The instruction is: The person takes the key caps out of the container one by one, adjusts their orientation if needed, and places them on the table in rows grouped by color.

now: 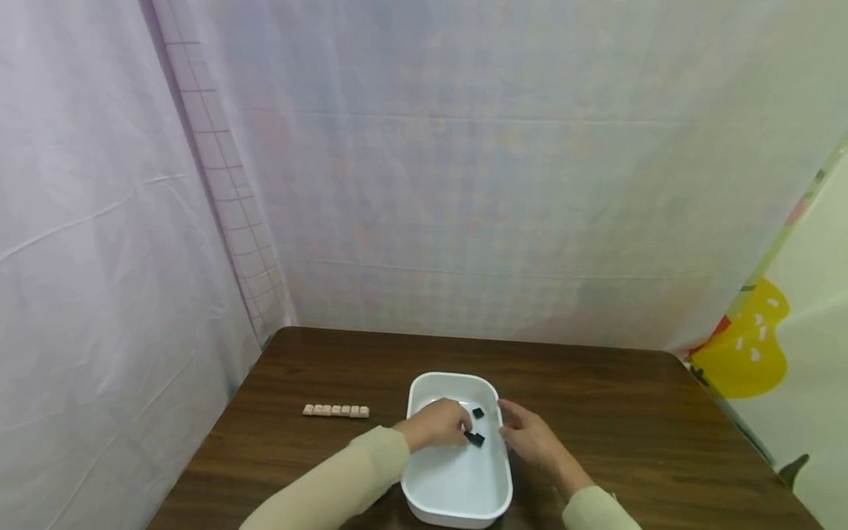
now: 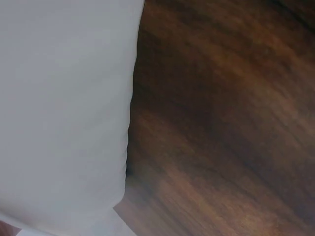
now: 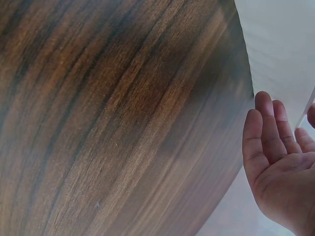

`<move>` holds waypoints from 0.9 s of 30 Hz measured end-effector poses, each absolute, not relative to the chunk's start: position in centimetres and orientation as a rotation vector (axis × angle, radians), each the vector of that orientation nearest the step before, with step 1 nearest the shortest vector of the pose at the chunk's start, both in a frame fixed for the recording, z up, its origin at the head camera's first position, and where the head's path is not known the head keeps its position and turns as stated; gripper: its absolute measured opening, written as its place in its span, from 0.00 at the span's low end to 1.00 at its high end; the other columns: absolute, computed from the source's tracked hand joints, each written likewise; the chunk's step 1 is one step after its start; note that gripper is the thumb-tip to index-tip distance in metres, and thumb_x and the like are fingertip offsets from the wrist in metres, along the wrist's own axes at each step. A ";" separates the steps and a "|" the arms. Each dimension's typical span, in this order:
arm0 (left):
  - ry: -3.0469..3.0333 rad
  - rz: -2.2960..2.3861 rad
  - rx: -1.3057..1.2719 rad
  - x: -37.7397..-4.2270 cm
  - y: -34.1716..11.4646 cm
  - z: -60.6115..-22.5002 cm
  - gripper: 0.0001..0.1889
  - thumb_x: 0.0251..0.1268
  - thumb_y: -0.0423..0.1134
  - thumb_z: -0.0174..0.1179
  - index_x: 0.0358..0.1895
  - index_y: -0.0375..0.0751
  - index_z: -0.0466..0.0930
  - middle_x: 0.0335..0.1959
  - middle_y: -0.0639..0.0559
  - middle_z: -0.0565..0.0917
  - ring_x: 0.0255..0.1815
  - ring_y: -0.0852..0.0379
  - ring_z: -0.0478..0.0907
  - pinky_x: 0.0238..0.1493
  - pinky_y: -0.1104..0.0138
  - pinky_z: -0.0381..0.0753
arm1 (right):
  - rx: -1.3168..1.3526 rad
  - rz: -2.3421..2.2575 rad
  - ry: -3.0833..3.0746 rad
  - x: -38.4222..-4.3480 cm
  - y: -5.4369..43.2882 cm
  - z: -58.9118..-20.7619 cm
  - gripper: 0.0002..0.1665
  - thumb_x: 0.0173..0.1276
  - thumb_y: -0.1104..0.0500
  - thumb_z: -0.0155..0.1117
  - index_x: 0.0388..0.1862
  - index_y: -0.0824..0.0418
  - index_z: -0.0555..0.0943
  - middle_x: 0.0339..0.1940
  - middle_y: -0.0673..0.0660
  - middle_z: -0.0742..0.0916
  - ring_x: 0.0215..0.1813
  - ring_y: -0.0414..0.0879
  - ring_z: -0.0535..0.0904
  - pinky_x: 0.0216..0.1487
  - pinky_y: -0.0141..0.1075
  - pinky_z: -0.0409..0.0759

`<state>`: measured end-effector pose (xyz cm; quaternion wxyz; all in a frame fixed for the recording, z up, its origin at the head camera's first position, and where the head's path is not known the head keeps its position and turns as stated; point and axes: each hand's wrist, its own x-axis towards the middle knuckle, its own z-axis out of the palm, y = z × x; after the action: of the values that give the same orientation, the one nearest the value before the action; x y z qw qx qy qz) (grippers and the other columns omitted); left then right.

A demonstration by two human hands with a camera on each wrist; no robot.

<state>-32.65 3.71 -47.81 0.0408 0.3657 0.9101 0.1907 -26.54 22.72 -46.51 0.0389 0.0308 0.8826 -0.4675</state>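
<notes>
A white oblong tray (image 1: 457, 478) stands on the table in the head view. My left hand (image 1: 439, 422) reaches down into it with bent fingers, its fingertips at a pair of small black square pieces (image 1: 475, 439). Whether the fingers pinch one is hidden by the hand. Another black square piece (image 1: 478, 413) lies apart, farther back on the tray floor. My right hand (image 1: 530, 436) rests at the tray's right side, fingers fairly straight along the rim. In the right wrist view that hand (image 3: 283, 167) shows its palm and extended fingers. The left wrist view shows no hand.
Left of the tray, a row of several pale keycaps (image 1: 336, 411) lies on the brown wooden table (image 1: 596, 397). A white curtain (image 1: 464, 184) hangs behind the table, with another curtain (image 1: 99, 221) along the left side.
</notes>
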 end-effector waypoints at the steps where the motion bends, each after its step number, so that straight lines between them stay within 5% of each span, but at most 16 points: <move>1: 2.788 0.582 1.108 -32.6 3.7 -47.8 0.10 0.50 0.36 0.73 0.38 0.44 0.89 0.22 0.62 0.77 0.26 0.67 0.71 0.33 0.76 0.70 | 0.092 -1.429 2.707 -26.6 22.7 -46.5 0.32 0.65 0.68 0.58 0.70 0.69 0.69 0.39 0.62 0.86 0.33 0.50 0.81 0.34 0.40 0.78; 16: 2.809 0.457 1.112 -32.6 3.9 -48.7 0.11 0.51 0.45 0.74 0.38 0.47 0.90 0.23 0.64 0.80 0.27 0.68 0.73 0.36 0.75 0.72 | 0.092 -1.461 2.708 -26.5 22.6 -46.6 0.33 0.64 0.69 0.58 0.69 0.70 0.69 0.36 0.60 0.86 0.33 0.49 0.80 0.34 0.40 0.78; 27: 2.796 0.521 1.172 -32.5 3.7 -48.1 0.06 0.50 0.38 0.73 0.34 0.46 0.89 0.21 0.64 0.80 0.25 0.69 0.72 0.33 0.78 0.69 | 0.081 -1.478 2.701 -26.4 22.6 -46.5 0.33 0.64 0.69 0.58 0.69 0.70 0.69 0.39 0.63 0.86 0.35 0.51 0.82 0.38 0.43 0.80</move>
<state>-32.53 3.68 -48.06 0.0327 0.3807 0.9085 0.1693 -26.37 22.59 -46.46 0.0308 0.0264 0.8766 -0.4796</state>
